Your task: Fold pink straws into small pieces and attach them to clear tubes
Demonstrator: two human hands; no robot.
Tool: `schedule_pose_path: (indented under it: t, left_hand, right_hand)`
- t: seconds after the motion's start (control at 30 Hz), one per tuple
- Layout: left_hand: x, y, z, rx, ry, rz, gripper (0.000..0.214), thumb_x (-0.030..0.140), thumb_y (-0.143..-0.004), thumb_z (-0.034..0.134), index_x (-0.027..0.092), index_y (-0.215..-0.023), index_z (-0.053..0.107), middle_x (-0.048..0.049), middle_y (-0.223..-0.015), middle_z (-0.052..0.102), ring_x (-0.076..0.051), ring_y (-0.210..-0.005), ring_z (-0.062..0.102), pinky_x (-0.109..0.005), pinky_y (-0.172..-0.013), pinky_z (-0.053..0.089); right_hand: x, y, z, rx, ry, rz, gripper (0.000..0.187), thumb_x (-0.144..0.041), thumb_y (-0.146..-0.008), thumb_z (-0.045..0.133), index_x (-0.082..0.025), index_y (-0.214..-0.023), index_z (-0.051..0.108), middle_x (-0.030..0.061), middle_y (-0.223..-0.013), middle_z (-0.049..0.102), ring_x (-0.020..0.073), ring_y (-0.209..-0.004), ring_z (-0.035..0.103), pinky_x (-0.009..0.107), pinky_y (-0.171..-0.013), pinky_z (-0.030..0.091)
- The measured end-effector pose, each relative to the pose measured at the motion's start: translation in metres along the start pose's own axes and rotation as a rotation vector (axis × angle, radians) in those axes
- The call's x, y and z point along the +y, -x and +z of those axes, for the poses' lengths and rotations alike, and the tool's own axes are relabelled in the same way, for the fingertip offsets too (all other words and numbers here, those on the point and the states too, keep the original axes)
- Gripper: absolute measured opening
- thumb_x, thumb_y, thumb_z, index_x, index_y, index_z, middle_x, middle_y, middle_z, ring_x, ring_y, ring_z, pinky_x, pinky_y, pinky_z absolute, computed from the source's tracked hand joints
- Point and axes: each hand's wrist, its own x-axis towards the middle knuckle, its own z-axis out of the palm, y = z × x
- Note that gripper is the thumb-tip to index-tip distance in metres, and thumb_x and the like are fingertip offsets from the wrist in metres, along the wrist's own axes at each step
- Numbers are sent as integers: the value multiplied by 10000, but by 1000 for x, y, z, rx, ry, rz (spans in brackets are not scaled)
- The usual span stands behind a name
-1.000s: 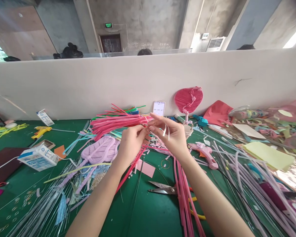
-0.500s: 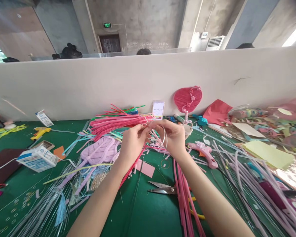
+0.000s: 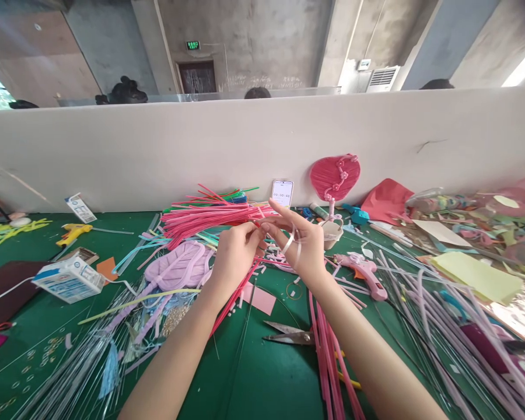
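Above the middle of the green table, my left hand (image 3: 240, 248) is closed in a pinch, its fingertips meeting those of my right hand (image 3: 306, 248). What lies between the left fingertips is too small and covered to make out. A thin white strip (image 3: 290, 241) loops across the fingers of my right hand, which grips it while the index finger points up and out. Red pipe cleaners (image 3: 234, 303) lie below my left wrist. Behind my hands is a large bundle of pink and red pipe cleaners (image 3: 201, 220).
Open scissors (image 3: 289, 333) lie near pink pipe cleaners (image 3: 328, 361). A pink glue gun (image 3: 363, 271) sits at right, a yellow one (image 3: 73, 233) at left. A lilac leaf-shaped piece (image 3: 179, 265), a phone (image 3: 282, 192) and a red round fan (image 3: 335, 177) stand or lie around.
My right index finger has straightened and lifted away from the left fingertips. The white strip has shifted on the right hand. My left hand has hardly moved.
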Motion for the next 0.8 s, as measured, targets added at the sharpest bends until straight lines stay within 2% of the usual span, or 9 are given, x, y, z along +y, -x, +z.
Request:
schedule_pose_path:
  t: [0.13,0.3,0.47,0.67,0.8]
  left_hand:
    - [-1,0,0,67,-45,67,286,373,-907,506,181,-747,643,-13,-620,695,-175,-567,676,-248,-558,495]
    - [0,0,-1,91,-48,62,300,418,-897,531,176,-783,669,-8,-639,704,-160,-522,662,-241,-527,476]
    - [-3,-2,-3,44,-1,78,299,439,-881,554,176,-824,686,-23,-675,716,-181,-638,703,-235,-586,499]
    - [-5,-4,-6,59,-15,29,362,475,-866,553,169,-715,674,-14,-625,687,-162,-554,675,-223,-525,473]
    - [-5,-4,-5,32,38,-11,382,508,-854,559,166,-721,664,-22,-639,683,-159,-525,667,-224,-502,481]
  right_hand:
    - [1,0,2,12,-50,13,163,-229,-815,666,-256,-948,755,16,-939,764,194,-855,720,314,-782,576]
    - [-5,3,4,21,38,-2,214,-185,-859,580,-241,-972,753,18,-913,767,178,-829,720,280,-737,563]
    - [-3,3,3,94,144,-47,255,-142,-861,539,-223,-963,759,18,-823,767,159,-710,708,257,-629,541]
    - [3,6,7,83,175,-168,321,-130,-885,492,-274,-1036,737,8,-951,763,164,-852,719,289,-771,567]
    - [2,7,9,67,184,-147,335,-162,-884,538,-278,-1163,683,15,-1017,752,172,-900,716,299,-812,570]
